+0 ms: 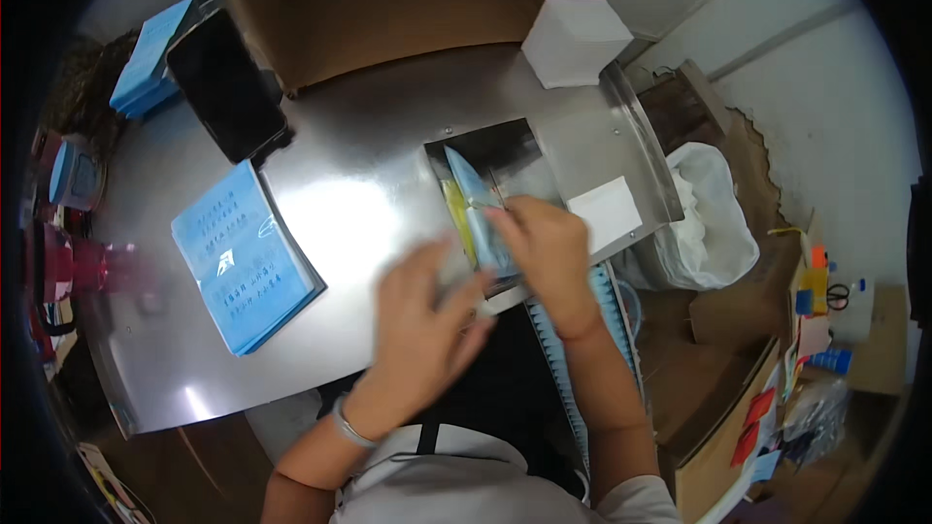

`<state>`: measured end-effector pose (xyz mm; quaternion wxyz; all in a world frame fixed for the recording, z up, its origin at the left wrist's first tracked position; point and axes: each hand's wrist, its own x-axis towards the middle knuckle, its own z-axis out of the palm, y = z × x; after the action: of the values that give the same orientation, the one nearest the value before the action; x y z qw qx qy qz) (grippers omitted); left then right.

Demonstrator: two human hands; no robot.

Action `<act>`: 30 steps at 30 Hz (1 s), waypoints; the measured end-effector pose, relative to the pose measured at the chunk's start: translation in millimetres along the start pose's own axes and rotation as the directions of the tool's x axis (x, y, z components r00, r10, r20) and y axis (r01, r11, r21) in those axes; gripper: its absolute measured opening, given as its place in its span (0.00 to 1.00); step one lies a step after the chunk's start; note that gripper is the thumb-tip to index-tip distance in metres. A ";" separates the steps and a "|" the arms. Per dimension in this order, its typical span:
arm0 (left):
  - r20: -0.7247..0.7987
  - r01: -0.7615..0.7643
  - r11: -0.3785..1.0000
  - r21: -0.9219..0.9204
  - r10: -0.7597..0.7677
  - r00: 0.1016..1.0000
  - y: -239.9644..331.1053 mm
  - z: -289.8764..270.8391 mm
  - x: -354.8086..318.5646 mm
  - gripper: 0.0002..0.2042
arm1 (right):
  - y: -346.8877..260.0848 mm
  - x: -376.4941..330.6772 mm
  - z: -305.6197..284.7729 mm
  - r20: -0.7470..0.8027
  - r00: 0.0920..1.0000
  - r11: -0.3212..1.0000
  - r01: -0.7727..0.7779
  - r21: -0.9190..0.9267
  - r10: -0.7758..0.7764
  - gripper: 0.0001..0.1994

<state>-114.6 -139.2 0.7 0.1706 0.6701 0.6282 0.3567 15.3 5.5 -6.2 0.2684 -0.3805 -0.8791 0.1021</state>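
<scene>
My right hand reaches over a rectangular opening in the metal table. Its thumb and fingers close on the upper part of a folded blue sheet standing in the opening. Beside that sheet is a yellow strip; the fingers partly cover what lies deeper. Just left of the opening, my left hand is blurred by motion, its fingers apart, and I see nothing held in it. A stack of printed blue sheets lies to its left on the table.
An open cardboard box stands at the back. A phone leans behind the blue stack. White paper stacks and a small white pad sit at right, beside a raised metal edge. A bin with a white liner stands beyond.
</scene>
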 end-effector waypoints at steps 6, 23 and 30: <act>-0.027 0.107 0.923 0.370 -0.105 0.994 -17.5 -6.3 -14.2 0.26 | 110.9 -4.3 -47.1 -0.319 0.923 0.939 -0.284 -0.196 0.213 0.18; 0.066 0.210 0.930 0.302 -0.240 0.968 -12.6 -16.3 -9.6 0.27 | 121.3 230.9 -39.6 -0.082 0.929 0.880 -0.309 0.362 0.360 0.22; 0.060 0.096 0.977 0.189 -0.109 0.992 -15.4 -28.9 -16.3 0.21 | 115.9 199.3 -8.9 -0.408 0.828 0.884 0.204 -0.421 -0.385 0.23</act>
<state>-145.0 -158.8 5.9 0.1475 0.6619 0.6862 0.2633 -21.5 229.4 35.2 0.4161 -0.2933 -0.8369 -0.2012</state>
